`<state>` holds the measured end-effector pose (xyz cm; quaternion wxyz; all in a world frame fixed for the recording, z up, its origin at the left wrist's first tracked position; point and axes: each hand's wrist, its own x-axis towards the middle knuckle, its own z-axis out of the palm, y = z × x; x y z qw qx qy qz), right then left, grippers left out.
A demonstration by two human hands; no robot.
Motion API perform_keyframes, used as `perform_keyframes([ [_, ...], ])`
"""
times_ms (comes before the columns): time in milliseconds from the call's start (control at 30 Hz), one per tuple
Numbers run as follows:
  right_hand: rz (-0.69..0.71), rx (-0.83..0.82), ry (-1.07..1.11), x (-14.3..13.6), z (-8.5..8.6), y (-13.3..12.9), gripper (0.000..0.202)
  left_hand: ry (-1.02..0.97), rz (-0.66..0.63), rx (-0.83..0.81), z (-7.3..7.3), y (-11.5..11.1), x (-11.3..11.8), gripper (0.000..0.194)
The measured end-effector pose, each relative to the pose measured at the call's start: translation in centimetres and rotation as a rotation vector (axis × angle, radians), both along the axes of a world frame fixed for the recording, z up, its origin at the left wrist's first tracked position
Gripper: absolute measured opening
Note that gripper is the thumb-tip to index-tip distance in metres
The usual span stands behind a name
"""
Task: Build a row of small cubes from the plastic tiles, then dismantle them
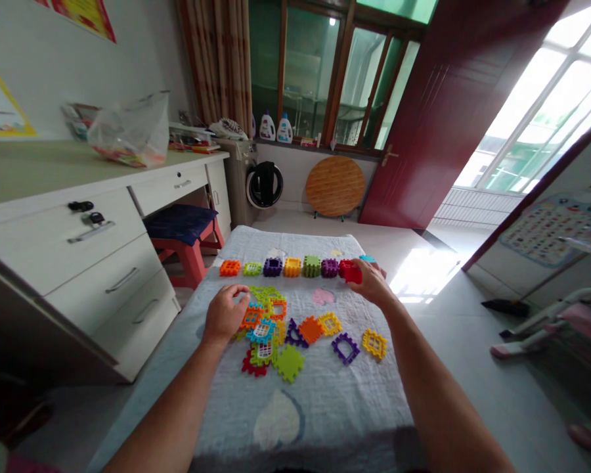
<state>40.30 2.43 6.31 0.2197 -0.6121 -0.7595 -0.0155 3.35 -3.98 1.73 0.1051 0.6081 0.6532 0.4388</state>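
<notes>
Across the cloth runs a row of stacked plastic building panels with notched edges: orange [230, 268], light green [252, 269], dark purple [272, 267], yellow-orange [292, 267], green [312, 265], purple [329, 268] and red [349, 270]. My right hand [373, 284] closes around the red panels at the right end. Partly behind its fingers shows a blue panel [368, 258]. My left hand [225, 315] is by the left side of a loose pile, fingers slightly bent and thumb apart. That pile includes an orange panel [251, 316], a blue grid panel [262, 330] and a green panel [289, 363].
More loose panels lie to the right, among them a purple frame [345, 348] and a yellow frame [374, 343]. The cloth-covered table [325, 407] stands beside a white desk [79, 236] and a red stool [192, 253]. A round wooden board [335, 186] leans behind.
</notes>
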Motion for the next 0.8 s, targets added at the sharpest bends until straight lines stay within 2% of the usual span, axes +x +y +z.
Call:
perform_keyframes([
  [133,0.013,-0.001,-0.023,0.9,1.3,4.6,0.058,0.000,-0.004,-0.008,0.2,-0.1,0.0,0.024],
  [300,0.034,-0.087,-0.086,1.4,0.9,7.7,0.058,-0.010,0.000,-0.005,0.1,-0.1,0.0,0.023],
  [600,0.058,-0.126,-0.119,1.8,0.2,8.9,0.064,-0.017,-0.012,0.000,0.4,-0.3,0.2,0.021],
  [800,0.024,-0.147,-0.128,1.4,0.4,8.4,0.070,-0.011,-0.023,0.005,0.3,-0.3,0.2,0.021],
])
